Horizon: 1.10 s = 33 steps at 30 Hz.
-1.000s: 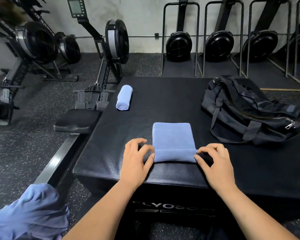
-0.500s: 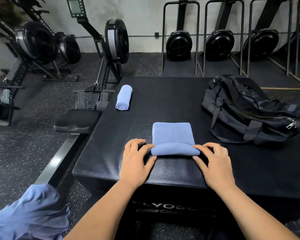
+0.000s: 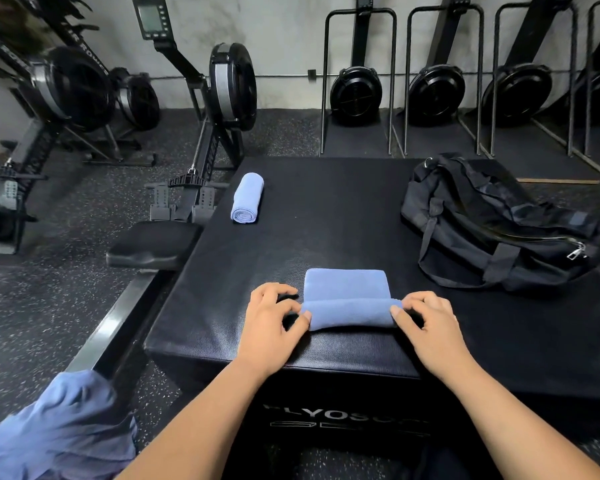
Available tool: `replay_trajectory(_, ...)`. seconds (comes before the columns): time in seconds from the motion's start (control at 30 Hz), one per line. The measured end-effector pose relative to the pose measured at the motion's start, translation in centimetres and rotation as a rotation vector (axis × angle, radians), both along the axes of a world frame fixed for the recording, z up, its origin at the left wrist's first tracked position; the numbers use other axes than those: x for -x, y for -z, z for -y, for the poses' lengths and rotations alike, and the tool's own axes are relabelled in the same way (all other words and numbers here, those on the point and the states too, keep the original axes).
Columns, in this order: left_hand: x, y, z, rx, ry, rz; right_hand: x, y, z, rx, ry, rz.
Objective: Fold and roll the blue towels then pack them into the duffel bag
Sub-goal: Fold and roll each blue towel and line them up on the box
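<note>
towel roll [image 3: 350, 313] thicker, further along | left hand [image 3: 269, 327], right hand [image 3: 430, 329] fingers [image 3: 305, 317] pinching its ends

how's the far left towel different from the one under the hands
The far towel is fully rolled; the near towel only partly, the rest flat. The far towel's roll points away; the near towel's lies crosswise. Nothing touches the far towel; left hand and right hand grip the near towel. Both blue, on the plyo box.

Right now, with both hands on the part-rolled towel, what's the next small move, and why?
Probably roll it one more turn away from you. The left hand and right hand pinch the ends of the towel, whose roll is only started; a flat stretch lies beyond it, unlike the finished roll.
</note>
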<state>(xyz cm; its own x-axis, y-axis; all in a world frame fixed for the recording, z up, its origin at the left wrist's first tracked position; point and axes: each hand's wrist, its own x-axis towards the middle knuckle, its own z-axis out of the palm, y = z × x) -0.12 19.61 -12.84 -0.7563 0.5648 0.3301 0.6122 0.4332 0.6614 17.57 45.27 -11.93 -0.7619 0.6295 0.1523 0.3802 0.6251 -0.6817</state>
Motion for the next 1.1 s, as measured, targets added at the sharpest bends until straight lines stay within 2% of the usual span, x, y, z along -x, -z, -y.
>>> replay_trajectory(0.1, -0.1, -0.3, -0.3, 0.002, -0.039, -0.028, 0.2, 0.0, 0.3, -0.035, 0.047, 0.0)
replay_trajectory(0.27, -0.9, -1.0, -0.2, -0.012, -0.009, -0.121, -0.2, -0.3, 1.0, -0.016, 0.05, -0.166)
replay_trajectory(0.4, -1.0, -0.3, -0.1, -0.005, 0.007, -0.219, -0.4, -0.2, 1.5, -0.086, 0.036, -0.198)
replay_trajectory(0.5, -0.9, -0.1, -0.2, 0.032, -0.013, -0.255, -0.2, 0.1, 1.6, -0.196, 0.053, -0.138)
replay_trajectory(0.63, -0.7, -0.2, -0.4, 0.156, -0.018, -0.219, 0.0, 0.5, 1.3, -0.291, 0.01, 0.049)
replay_trajectory(0.87, 0.3, 0.4, -0.6, 0.155, -0.032, -0.151, 0.4, 0.4, 0.2, -0.176, 0.018, 0.093)
replay_trajectory(1.1, 0.7, 0.1, -0.4, 0.061, -0.037, 0.042, 0.5, -0.7, -0.4, 0.029, -0.059, 0.102)
